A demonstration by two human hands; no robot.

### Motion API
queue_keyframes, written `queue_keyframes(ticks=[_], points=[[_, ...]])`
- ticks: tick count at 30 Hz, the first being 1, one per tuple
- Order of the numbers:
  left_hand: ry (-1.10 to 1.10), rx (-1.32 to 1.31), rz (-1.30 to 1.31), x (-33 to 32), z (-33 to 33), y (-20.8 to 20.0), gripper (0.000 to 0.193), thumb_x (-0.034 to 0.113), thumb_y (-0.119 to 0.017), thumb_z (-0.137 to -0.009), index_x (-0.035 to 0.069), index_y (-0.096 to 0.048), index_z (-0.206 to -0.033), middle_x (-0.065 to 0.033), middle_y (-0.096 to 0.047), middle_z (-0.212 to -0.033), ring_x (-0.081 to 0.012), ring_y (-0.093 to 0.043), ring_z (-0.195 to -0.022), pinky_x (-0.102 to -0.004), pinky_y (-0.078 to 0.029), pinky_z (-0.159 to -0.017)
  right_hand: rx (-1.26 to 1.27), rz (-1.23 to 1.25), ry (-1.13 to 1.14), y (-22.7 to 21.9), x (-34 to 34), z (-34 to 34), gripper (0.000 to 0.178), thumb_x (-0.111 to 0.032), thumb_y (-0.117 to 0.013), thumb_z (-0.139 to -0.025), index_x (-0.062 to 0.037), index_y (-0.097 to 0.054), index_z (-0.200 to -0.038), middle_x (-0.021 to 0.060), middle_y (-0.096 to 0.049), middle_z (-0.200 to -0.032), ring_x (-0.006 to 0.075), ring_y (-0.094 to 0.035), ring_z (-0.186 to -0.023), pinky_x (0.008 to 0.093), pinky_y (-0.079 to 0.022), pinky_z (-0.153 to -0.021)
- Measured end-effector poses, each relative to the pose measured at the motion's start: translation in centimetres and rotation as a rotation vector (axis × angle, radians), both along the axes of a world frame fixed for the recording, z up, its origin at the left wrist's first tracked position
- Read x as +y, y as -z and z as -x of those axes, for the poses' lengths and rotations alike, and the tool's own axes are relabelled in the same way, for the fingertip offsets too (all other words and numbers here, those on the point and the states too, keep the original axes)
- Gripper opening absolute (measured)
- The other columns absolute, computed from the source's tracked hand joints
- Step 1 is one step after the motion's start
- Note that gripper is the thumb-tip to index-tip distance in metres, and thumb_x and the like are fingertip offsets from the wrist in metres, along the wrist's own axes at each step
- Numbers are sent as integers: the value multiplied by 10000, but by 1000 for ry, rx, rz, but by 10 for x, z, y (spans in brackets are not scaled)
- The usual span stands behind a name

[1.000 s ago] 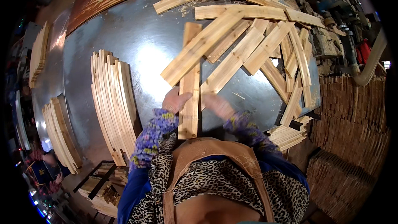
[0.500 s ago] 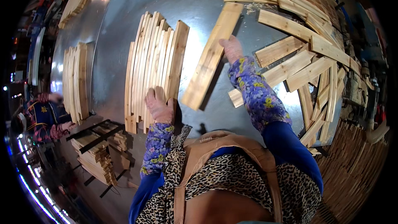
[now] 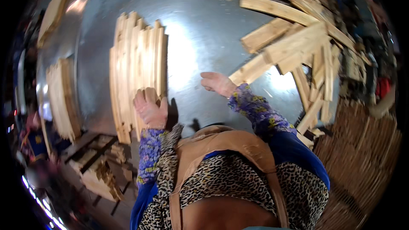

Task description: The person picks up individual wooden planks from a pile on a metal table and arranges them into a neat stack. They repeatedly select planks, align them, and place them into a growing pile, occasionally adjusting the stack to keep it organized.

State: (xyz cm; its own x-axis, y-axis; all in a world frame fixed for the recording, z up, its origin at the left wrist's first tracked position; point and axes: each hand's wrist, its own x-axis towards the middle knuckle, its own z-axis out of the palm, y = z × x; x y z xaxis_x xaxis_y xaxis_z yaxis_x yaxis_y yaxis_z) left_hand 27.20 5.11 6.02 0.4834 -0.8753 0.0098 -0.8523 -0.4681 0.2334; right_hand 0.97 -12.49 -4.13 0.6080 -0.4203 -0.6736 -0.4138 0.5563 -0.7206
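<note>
On the grey metal table [image 3: 191, 30], a row of wooden slats [image 3: 136, 68] lies packed side by side, long edges touching, running away from the person. The left hand [image 3: 151, 110] rests flat against the near end of this row, fingers [image 3: 147, 96] extended and held together, pressed on the slat ends; nothing is clasped in it. The right hand [image 3: 217, 83] hovers over bare table to the right of the row, well apart from it, fingers loosely spread and holding nothing. Just beyond its fingertips begins a loose pile of slats [image 3: 298, 47], lying crossed at odd angles toward the far right of the table. A second stack of slats [image 3: 59, 98] sits at the left edge of the table.

Compared with half a second ago: the long slat that the right hand was gripping and steering toward the row is gone from that hand, and the row now looks one piece wider on its right side. The left hand has moved from the table's near edge up onto the row's end. The right hand has pulled back from the board toward the body
</note>
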Motion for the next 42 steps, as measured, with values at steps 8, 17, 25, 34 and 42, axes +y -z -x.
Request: queue_keyframes(ticks=[8,17,25,34,42], points=[[534,398,332,-127,183,35,844,461,-935,-784,6,-630,-1427,-356,-532,-1501,-533,-512,-1393,-601,-423,-1185,395,822,877,10,-49,275,299,-320,-713,-1013,-56,-648,-888,-11,-578,-730,111,-491,-628,324,-388,-572],[771,312,7,-237,281,37,1024,330,-946,-727,86,-442,-1583,-292,-435,-1561,-512,-517,-1372,-582,-480,-1118,253,439,1192,-11,-145,235,574,-278,-745,-994,76,-609,-1425,187,-744,-1209,250,-700,-1049,359,-570,-912],[502,707,-130,-219,189,45,1040,251,-847,-753,65,-366,-1657,-265,-561,-1490,-474,-626,-1293,-513,-544,-1088,34,200,1105,-44,-123,115,414,-239,-779,-996,5,-619,-1290,73,-670,-894,163,-602,-621,320,-464,-502],[108,1182,-120,-44,73,50,1151,-22,-813,-794,2,-177,-1754,-292,-484,-1645,-334,-428,-1588,-389,-313,-1315,-21,233,874,-54,-129,87,504,-228,-697,-1047,26,-577,-1465,179,-739,-1247,308,-770,-1078,417,-668,-795],[-90,1576,80,-26,28,76,985,173,-740,-861,-85,-298,-1703,-238,-534,-1607,-326,-564,-1432,-400,-423,-1234,354,635,159,-55,-72,16,667,-372,-694,-1013,47,-560,-1515,267,-733,-1348,429,-686,-1298,452,-530,-1120]])
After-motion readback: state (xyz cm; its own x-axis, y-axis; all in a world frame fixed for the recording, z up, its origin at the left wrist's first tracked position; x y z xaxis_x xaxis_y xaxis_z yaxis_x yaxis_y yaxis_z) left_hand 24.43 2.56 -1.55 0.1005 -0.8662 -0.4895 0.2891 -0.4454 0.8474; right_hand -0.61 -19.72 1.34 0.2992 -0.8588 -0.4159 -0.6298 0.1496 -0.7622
